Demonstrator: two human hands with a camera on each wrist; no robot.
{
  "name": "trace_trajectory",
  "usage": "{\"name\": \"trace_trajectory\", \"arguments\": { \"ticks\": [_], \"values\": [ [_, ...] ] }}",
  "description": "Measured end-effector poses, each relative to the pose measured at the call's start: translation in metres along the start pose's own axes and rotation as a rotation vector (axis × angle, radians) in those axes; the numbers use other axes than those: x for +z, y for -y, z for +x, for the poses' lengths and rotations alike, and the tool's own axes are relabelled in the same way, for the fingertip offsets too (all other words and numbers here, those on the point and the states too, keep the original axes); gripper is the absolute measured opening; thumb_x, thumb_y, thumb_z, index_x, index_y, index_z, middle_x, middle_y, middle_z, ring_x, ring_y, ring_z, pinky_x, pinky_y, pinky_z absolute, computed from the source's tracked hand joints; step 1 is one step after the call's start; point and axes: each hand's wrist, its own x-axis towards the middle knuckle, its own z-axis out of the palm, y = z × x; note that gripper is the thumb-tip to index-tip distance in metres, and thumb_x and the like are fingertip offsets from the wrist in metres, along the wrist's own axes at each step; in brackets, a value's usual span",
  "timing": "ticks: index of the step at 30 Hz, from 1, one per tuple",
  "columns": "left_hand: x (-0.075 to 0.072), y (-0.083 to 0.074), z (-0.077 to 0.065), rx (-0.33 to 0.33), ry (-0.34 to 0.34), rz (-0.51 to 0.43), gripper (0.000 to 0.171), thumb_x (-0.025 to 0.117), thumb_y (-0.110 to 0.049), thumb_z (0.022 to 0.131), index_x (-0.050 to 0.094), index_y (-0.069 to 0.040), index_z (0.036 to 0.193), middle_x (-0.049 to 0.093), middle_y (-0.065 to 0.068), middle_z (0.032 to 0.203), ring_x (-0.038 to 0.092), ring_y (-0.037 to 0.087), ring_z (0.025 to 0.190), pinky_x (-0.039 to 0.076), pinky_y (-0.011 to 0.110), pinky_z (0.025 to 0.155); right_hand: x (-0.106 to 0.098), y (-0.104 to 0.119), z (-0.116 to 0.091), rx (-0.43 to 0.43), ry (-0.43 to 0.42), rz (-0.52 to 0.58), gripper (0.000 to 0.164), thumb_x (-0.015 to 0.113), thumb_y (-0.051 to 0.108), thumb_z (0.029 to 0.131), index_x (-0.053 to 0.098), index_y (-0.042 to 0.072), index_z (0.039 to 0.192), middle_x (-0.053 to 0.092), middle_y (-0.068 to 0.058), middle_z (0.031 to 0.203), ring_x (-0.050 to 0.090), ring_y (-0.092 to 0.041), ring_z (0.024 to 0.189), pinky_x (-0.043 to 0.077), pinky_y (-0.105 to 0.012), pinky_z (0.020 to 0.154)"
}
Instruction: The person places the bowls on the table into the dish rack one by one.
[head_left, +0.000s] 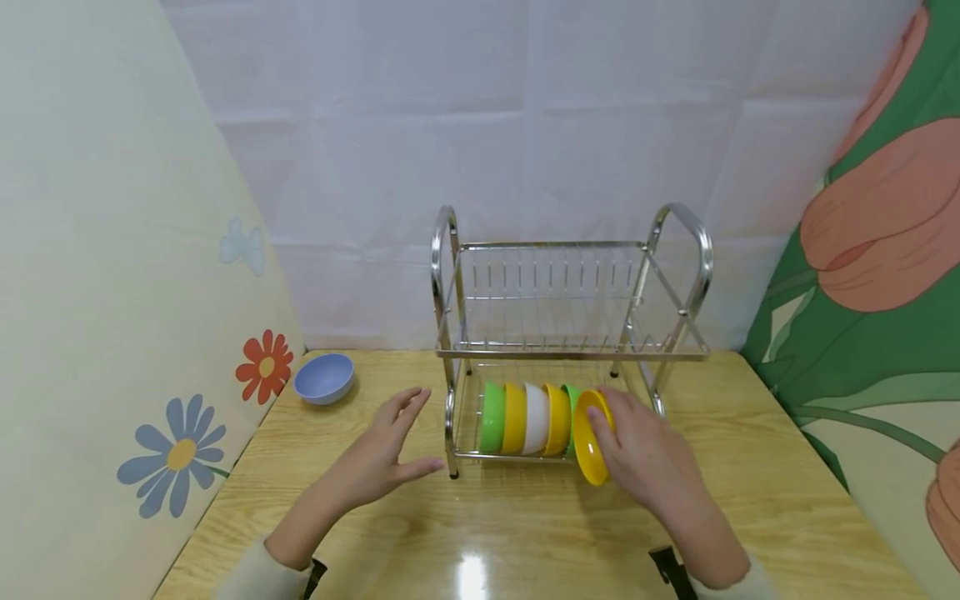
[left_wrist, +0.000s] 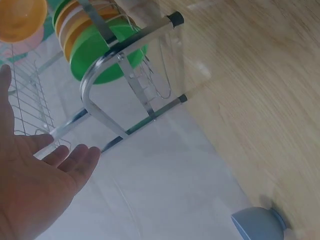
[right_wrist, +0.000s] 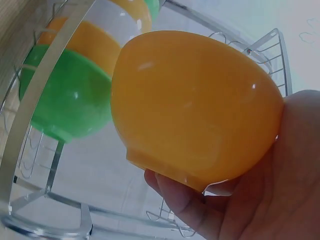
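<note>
My right hand (head_left: 647, 446) grips a yellow bowl (head_left: 589, 442), tilted on its side, at the front right of the metal dish rack (head_left: 573, 356). The right wrist view shows fingers under the foot of this yellow bowl (right_wrist: 195, 110). Along the lower tier several bowls stand on edge in a row: a green bowl (head_left: 492, 418), a yellow bowl (head_left: 513, 418), a white bowl (head_left: 536, 419), another yellow bowl (head_left: 556, 419) and a green bowl (right_wrist: 70, 97) nearest the held one. My left hand (head_left: 382, 454) is beside the rack's left end, fingers spread, holding nothing.
A blue bowl (head_left: 324, 379) sits upright on the wooden table (head_left: 510, 533) at the back left. The rack's upper tier (head_left: 547, 297) overhangs the row of bowls. White cloth (head_left: 360, 167) hangs behind, with patterned cloths on both sides.
</note>
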Motion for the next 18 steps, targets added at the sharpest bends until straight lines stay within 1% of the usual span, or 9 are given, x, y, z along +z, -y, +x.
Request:
{"name": "trace_trajectory", "arguments": {
  "ticks": [3, 5, 8, 12, 15, 18],
  "values": [
    [-0.003, 0.005, -0.001, 0.008, -0.025, 0.024, 0.095, 0.070, -0.061, 0.087, 0.028, -0.018, 0.161, 0.028, 0.015, 0.162, 0.041, 0.039, 0.140, 0.049, 0.057, 0.101, -0.003, -0.003, 0.001, 0.007, 0.003, -0.014, 0.059, 0.031, 0.043, 0.110, 0.045, 0.001, 0.149, 0.051, -0.027, 0.144, 0.051, -0.050, 0.127, 0.045, -0.070, 0.097],
    [-0.005, 0.008, -0.002, 0.008, -0.037, 0.038, 0.095, 0.069, -0.063, 0.087, 0.031, -0.017, 0.160, 0.030, 0.015, 0.161, 0.040, 0.039, 0.140, 0.048, 0.057, 0.101, -0.004, -0.005, 0.001, 0.015, 0.007, -0.020, 0.059, 0.030, 0.045, 0.110, 0.045, 0.002, 0.149, 0.052, -0.028, 0.143, 0.052, -0.050, 0.126, 0.046, -0.071, 0.094],
    [-0.009, 0.013, -0.003, 0.004, -0.047, 0.054, 0.095, 0.069, -0.065, 0.086, 0.033, -0.016, 0.159, 0.029, 0.012, 0.162, 0.037, 0.038, 0.143, 0.046, 0.059, 0.104, -0.006, -0.008, 0.001, 0.025, 0.016, -0.032, 0.061, 0.029, 0.046, 0.110, 0.045, 0.003, 0.149, 0.052, -0.028, 0.143, 0.052, -0.051, 0.125, 0.047, -0.071, 0.091],
    [-0.013, 0.021, -0.003, 0.015, -0.059, 0.072, 0.094, 0.071, -0.062, 0.087, 0.033, -0.014, 0.159, 0.026, 0.008, 0.165, 0.031, 0.037, 0.147, 0.042, 0.060, 0.108, -0.008, -0.012, 0.003, 0.030, 0.021, -0.045, 0.061, 0.029, 0.047, 0.109, 0.045, 0.003, 0.148, 0.053, -0.028, 0.141, 0.053, -0.052, 0.123, 0.049, -0.070, 0.088],
    [-0.015, 0.027, -0.003, 0.018, -0.067, 0.087, 0.094, 0.072, -0.060, 0.087, 0.034, -0.013, 0.159, 0.025, 0.009, 0.166, 0.031, 0.037, 0.148, 0.039, 0.060, 0.110, -0.008, -0.016, 0.004, 0.029, 0.025, -0.051, 0.061, 0.029, 0.047, 0.109, 0.046, 0.003, 0.148, 0.053, -0.029, 0.140, 0.053, -0.052, 0.123, 0.049, -0.070, 0.088],
    [-0.017, 0.034, -0.003, 0.002, -0.074, 0.091, 0.093, 0.072, -0.058, 0.088, 0.034, -0.012, 0.158, 0.026, 0.011, 0.165, 0.031, 0.038, 0.147, 0.040, 0.061, 0.109, -0.008, -0.020, 0.005, 0.030, 0.034, -0.050, 0.061, 0.029, 0.047, 0.109, 0.046, 0.001, 0.148, 0.052, -0.031, 0.141, 0.052, -0.053, 0.124, 0.047, -0.071, 0.090]
  ]
}}
